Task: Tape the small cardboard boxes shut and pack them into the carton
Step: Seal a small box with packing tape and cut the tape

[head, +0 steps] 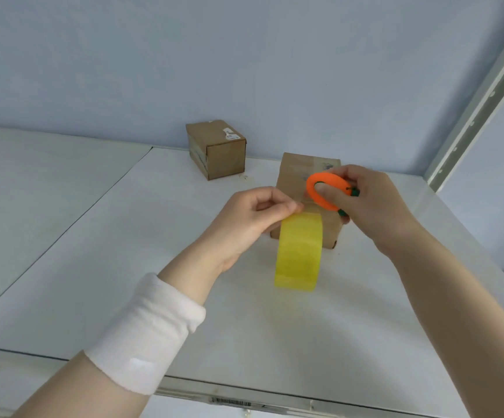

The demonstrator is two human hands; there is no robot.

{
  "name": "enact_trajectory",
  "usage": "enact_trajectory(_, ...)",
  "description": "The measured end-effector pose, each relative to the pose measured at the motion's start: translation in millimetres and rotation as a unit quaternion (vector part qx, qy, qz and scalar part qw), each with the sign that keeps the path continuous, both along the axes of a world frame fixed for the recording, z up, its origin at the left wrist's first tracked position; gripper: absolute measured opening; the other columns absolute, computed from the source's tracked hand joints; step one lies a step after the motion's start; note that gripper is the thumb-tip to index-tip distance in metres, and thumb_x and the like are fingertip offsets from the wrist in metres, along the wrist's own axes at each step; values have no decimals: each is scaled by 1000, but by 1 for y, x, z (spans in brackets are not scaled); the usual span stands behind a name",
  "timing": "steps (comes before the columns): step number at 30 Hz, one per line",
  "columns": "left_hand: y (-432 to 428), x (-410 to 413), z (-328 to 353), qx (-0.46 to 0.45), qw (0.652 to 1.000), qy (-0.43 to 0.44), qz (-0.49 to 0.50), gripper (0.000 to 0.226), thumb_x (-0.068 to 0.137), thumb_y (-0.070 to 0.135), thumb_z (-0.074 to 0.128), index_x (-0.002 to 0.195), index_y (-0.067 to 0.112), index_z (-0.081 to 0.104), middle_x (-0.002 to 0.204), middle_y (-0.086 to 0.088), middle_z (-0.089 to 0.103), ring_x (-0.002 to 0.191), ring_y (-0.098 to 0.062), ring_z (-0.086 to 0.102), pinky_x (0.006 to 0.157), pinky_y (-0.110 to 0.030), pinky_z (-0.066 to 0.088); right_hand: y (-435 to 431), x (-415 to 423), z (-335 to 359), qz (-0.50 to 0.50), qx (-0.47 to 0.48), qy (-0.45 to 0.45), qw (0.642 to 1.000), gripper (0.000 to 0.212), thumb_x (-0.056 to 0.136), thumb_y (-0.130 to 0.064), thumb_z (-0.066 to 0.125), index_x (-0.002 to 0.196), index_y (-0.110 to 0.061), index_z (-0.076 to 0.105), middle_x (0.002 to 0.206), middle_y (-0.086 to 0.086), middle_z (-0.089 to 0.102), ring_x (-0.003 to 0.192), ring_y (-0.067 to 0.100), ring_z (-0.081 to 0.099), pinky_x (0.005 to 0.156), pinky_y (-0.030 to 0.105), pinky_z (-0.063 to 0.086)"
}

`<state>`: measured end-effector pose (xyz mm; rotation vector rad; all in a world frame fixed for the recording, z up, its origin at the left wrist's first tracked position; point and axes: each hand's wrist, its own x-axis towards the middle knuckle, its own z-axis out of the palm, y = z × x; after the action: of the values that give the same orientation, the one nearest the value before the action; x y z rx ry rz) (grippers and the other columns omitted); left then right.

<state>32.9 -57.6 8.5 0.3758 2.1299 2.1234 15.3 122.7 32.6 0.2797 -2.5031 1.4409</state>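
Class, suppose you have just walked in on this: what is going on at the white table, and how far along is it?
A person is taping a small brown cardboard box on a white table. The left hand pinches the tape at the top of a roll of translucent yellow packing tape in front of that box. The right hand grips an orange ring-shaped plastic tool, probably a cutter, over the box. A second small brown cardboard box sits farther back, untouched. No carton is in view.

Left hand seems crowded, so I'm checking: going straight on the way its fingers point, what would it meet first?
Likely the orange cutter in the right hand, just past the tape the left hand pinches over the near box; depth is unclear.
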Motion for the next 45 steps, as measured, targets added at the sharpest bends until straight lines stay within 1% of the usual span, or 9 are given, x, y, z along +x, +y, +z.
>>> enact_trajectory(6, -40, 2, 1, -27, 999, 19, 27, 16, 90, 12, 59, 76, 18, 64, 89, 3, 74, 93, -19, 60, 90, -39, 45, -52, -1, 5, 82, -9, -19, 996, 8, 87, -21, 64, 95, -20, 64, 81, -4, 62, 50, -5, 51, 48, 13, 42)
enact_trajectory(11, -72, 1, -1, -15, 998, 5, 67, 16, 89, 11, 59, 75, 17, 65, 80, 2, 71, 80, -10, 61, 79, -25, 48, -94, -7, -5, 115, -39, -82, 989, 14, 94, -28, 52, 103, -19, 58, 95, 7, 59, 74, 16, 52, 54, 17, 42)
enact_trajectory(15, -93, -5, -4, -23, 993, 12, 115, 17, 87, 14, 62, 70, 19, 65, 78, -3, 66, 73, -12, 57, 73, -26, 42, -121, -8, -8, 128, -45, -94, 986, 17, 93, -41, 49, 99, -26, 54, 89, -8, 56, 66, 3, 48, 60, 15, 39)
enact_trajectory(19, -106, -14, -9, -25, 988, 5, 153, 21, 88, 14, 61, 68, 22, 65, 60, 13, 63, 60, -2, 57, 64, -19, 45, -142, -11, -12, 110, 16, -33, 993, 22, 87, -24, 64, 102, -25, 49, 92, -13, 55, 78, -2, 52, 62, 4, 41)
enact_trajectory(26, -105, -14, -27, -83, 989, 0, 120, 28, 79, 37, 72, 98, 23, 58, 105, 11, 66, 102, 2, 59, 87, -19, 46, -155, -23, -20, 24, -8, -34, 999, 19, 88, -16, 62, 101, -27, 53, 90, -12, 57, 80, 4, 52, 61, 6, 40)
enact_trajectory(36, -103, -17, -20, -105, 987, -32, 117, 59, 75, 38, 74, 114, 23, 32, 102, 20, 61, 96, 9, 54, 77, -9, 41, -140, -38, -4, 84, -98, -205, 970, 20, 87, -10, 62, 105, -18, 57, 82, 2, 55, 64, 12, 48, 56, 24, 37)
enact_trajectory(40, -100, -18, -17, -116, 979, -9, 169, 61, 73, 38, 76, 112, 23, 31, 112, 10, 54, 96, 3, 54, 70, -7, 39, -144, -48, -8, 51, 30, -187, 981, 17, 93, -30, 54, 105, -22, 63, 87, -4, 59, 72, 9, 53, 60, 17, 40)
enact_trajectory(43, -96, -19, -15, -208, 943, 121, 230, 55, 72, 39, 76, 109, 21, 39, 118, 7, 43, 118, -12, 46, 84, -14, 34, -138, -55, -12, -2, 239, -89, 967, 41, 92, -49, 43, 120, -26, 62, 113, 4, 61, 110, 23, 52, 91, 32, 42)
enact_trajectory(45, -90, -19, -9, -322, 896, 191, 239, 46, 75, 42, 72, 109, 19, 51, 127, 2, 43, 129, -15, 36, 86, -13, 25, -122, -54, 1, -16, 228, -10, 974, 42, 94, -45, 41, 128, -26, 57, 125, 4, 59, 118, 23, 49, 102, 29, 36)
